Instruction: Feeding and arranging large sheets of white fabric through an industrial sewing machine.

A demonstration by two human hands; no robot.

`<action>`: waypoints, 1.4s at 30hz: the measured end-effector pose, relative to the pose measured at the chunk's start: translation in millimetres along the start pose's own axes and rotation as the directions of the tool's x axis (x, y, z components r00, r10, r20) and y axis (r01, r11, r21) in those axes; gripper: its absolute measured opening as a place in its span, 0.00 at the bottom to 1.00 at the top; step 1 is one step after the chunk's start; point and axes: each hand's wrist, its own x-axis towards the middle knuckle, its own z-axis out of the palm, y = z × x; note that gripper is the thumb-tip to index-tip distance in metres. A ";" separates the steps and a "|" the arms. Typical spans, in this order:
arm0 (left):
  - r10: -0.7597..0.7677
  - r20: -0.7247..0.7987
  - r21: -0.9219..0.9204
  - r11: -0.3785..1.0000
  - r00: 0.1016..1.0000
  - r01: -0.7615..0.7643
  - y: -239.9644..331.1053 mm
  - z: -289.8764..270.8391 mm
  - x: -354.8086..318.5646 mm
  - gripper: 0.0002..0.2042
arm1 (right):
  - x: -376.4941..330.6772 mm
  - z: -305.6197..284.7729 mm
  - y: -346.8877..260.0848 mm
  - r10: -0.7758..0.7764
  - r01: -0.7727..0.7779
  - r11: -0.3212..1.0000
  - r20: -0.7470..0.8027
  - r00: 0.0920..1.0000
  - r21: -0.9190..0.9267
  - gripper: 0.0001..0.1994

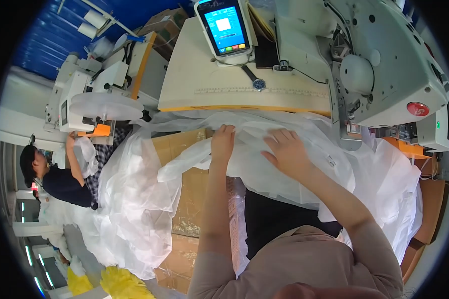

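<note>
A large spread of white sheer fabric (304,184) lies in front of me, over my lap and along the near edge of the sewing table. My left hand (223,141) is closed at the far side of the fabric, its fingers bent around a fold. To the right of it, my right hand (287,152) rests over the fabric with its fingers apart, slightly blurred. A loose strip of the fabric runs out to the left beneath my left wrist.
On the table (204,74) stand a lit touchscreen (226,25) and a wristwatch (258,83). A white sewing machine (389,65) rises at the right. Cardboard boxes (187,224) lie below the fabric. At the left, a person (65,177) works at another machine (105,107).
</note>
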 end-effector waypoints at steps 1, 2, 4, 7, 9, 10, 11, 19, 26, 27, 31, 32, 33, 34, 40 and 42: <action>-0.059 0.005 -0.116 0.992 0.998 0.059 2.6 -6.9 -1.8 0.17 | 3.8 18.4 11.7 0.007 -0.010 0.997 -0.035 0.999 -0.078 0.19; -0.124 0.018 -0.224 0.967 0.992 0.125 0.1 -17.0 -5.6 0.15 | 6.0 20.2 14.5 0.008 -0.010 0.997 -0.036 0.999 -0.076 0.19; -0.121 -0.044 -0.146 0.983 0.992 0.114 23.4 -62.7 -26.7 0.11 | -7.3 8.0 30.3 -0.017 0.017 0.998 -0.003 1.000 -0.065 0.22; 0.057 -0.149 -0.022 0.998 0.987 -0.061 36.7 -121.1 -118.8 0.10 | -48.4 -13.0 52.2 -0.128 0.136 0.989 0.146 0.981 -0.049 0.25; 0.004 -0.149 -0.014 1.000 0.989 -0.006 48.5 -135.3 -179.7 0.09 | -64.9 -30.4 46.0 -0.196 0.213 0.976 0.272 0.942 -0.034 0.27; -0.090 -0.105 -0.062 0.995 0.990 0.084 53.7 -138.2 -201.4 0.08 | -67.0 -44.1 38.9 -0.231 0.245 0.969 0.264 0.936 -0.022 0.27; -0.097 -0.087 -0.070 0.993 0.991 0.092 55.3 -140.5 -214.1 0.08 | -68.9 -57.4 33.2 -0.262 0.274 0.962 0.256 0.931 -0.011 0.27; 0.017 0.517 -0.243 0.962 0.856 0.128 84.8 -121.0 -225.0 0.13 | -59.4 -76.4 28.3 -0.115 0.036 0.958 0.264 0.958 0.286 0.28; 0.177 0.247 0.224 0.946 0.953 -0.234 57.8 -104.2 -47.5 0.20 | -5.4 62.9 -23.9 -0.054 -0.206 0.950 0.772 0.634 0.235 0.16; 0.183 0.384 0.094 0.967 0.905 -0.235 49.0 -111.9 -40.8 0.18 | -15.8 51.5 -24.7 -0.104 -0.172 0.927 0.667 0.738 0.334 0.12; 0.239 0.675 -0.232 0.967 0.698 -0.106 90.8 -158.0 -10.1 0.15 | -26.3 -25.8 -6.0 -0.219 0.044 0.860 0.289 0.932 0.508 0.15; 0.220 0.722 -0.262 0.964 0.656 -0.035 116.0 -178.5 -0.3 0.15 | -25.6 -44.4 -5.6 -0.278 0.093 0.827 0.260 0.925 0.554 0.15; 0.228 0.720 -0.265 0.963 0.655 -0.044 128.3 -190.4 9.0 0.15 | -20.5 -59.1 -4.0 -0.344 0.152 0.788 0.221 0.913 0.596 0.15; 0.291 0.751 -0.325 0.944 0.592 -0.052 139.6 -199.7 17.9 0.16 | -17.8 -71.0 -1.8 -0.405 0.209 0.744 0.180 0.896 0.634 0.15; 0.443 0.830 -0.468 0.884 0.338 -0.008 181.4 -210.4 57.2 0.18 | -40.1 -115.6 17.1 -0.496 -0.699 0.116 0.651 0.574 0.706 0.17; 0.446 0.809 -0.445 0.890 0.382 -0.096 188.1 -194.7 51.3 0.18 | -55.8 -125.8 22.4 -0.476 -0.685 -0.162 0.552 0.684 0.710 0.19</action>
